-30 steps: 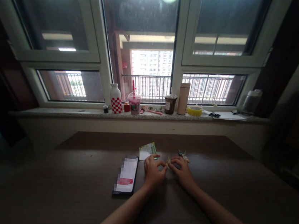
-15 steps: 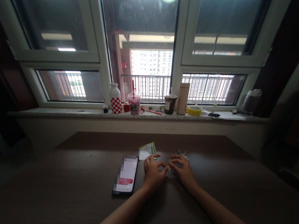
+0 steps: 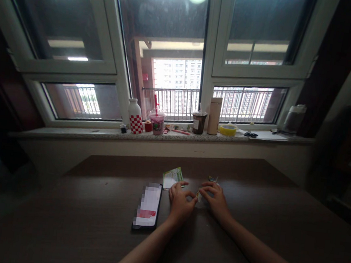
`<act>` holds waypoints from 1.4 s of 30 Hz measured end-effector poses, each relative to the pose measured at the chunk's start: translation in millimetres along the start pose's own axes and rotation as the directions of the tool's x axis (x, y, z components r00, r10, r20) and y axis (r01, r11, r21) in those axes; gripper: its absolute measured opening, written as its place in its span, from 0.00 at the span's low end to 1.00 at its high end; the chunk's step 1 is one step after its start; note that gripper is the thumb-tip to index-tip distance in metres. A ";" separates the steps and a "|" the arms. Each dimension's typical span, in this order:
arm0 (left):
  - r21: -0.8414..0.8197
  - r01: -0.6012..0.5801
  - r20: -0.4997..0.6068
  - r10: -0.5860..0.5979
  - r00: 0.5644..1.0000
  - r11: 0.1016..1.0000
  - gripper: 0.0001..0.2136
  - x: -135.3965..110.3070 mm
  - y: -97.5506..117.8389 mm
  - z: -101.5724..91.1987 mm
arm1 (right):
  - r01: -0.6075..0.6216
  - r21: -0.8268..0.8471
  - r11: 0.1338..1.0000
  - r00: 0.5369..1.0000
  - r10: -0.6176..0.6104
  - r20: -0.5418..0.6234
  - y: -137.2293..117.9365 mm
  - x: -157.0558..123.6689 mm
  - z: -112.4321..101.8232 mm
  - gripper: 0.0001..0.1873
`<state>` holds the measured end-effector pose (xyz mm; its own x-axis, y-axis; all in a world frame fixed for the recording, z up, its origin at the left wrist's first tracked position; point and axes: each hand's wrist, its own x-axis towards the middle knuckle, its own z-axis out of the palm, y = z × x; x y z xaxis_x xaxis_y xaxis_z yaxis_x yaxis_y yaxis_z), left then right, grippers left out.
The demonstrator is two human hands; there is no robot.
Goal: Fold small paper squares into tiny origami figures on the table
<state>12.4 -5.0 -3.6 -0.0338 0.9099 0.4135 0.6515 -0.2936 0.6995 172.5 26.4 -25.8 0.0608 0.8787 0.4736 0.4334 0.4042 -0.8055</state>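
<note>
Both my hands rest on the dark wooden table (image 3: 247, 224), close together. My left hand (image 3: 180, 201) and my right hand (image 3: 216, 200) have curled fingers that pinch a small folded yellowish paper piece (image 3: 199, 194) between them. Just beyond my left hand lies a green and white paper packet (image 3: 172, 177). A small coloured folded paper (image 3: 212, 178) peeks out behind my right hand. A phone (image 3: 148, 205) lies face up to the left of my left hand.
The stone window sill (image 3: 99, 131) behind the table carries a red-checked bottle (image 3: 135, 116), a pink cup with a straw (image 3: 158, 121), a brown cup (image 3: 199, 122), a tall beige flask (image 3: 214, 115), a yellow tape roll (image 3: 228, 130) and a jar (image 3: 293, 118).
The hands have barely moved. My right hand has drawn slightly towards me, so more of the small paper piece shows between the fingertips.
</note>
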 end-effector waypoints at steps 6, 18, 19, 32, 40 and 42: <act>0.019 -0.008 0.023 0.008 1.000 1.000 0.02 -0.9 1.1 -0.9 | 0.025 -0.044 0.999 0.999 -0.024 0.035 -1.6 -0.3 -2.5 0.12; 0.042 0.029 -0.002 -0.028 1.000 0.999 0.04 0.0 0.0 -0.8 | -0.016 -0.116 0.993 0.998 0.022 0.052 4.5 -2.6 4.0 0.12; 0.056 0.035 -0.004 -0.035 0.999 0.998 0.04 0.1 -0.2 -0.8 | -0.015 -0.126 0.992 0.998 0.022 0.053 4.4 -2.9 4.3 0.11; 0.233 0.081 0.015 -0.087 0.996 0.969 0.05 -0.5 -2.9 0.3 | 0.012 -0.294 0.956 0.991 0.028 0.131 -7.9 -7.8 3.1 0.06; 0.229 0.096 0.023 -0.103 0.994 0.969 0.06 0.0 -3.0 0.0 | 0.010 -0.337 0.941 0.988 0.041 0.145 -8.3 -7.3 3.9 0.08; 0.222 0.105 0.019 -0.112 0.994 0.969 0.06 0.0 -2.5 -0.2 | 0.018 -0.339 0.940 0.987 0.038 0.156 -8.2 -7.2 3.5 0.07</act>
<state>10.6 -4.3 -5.3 -0.0920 0.9425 0.3213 0.7961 -0.1242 0.5923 165.3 17.7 -23.9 -0.0638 0.9221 0.3817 0.7138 0.3094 -0.6282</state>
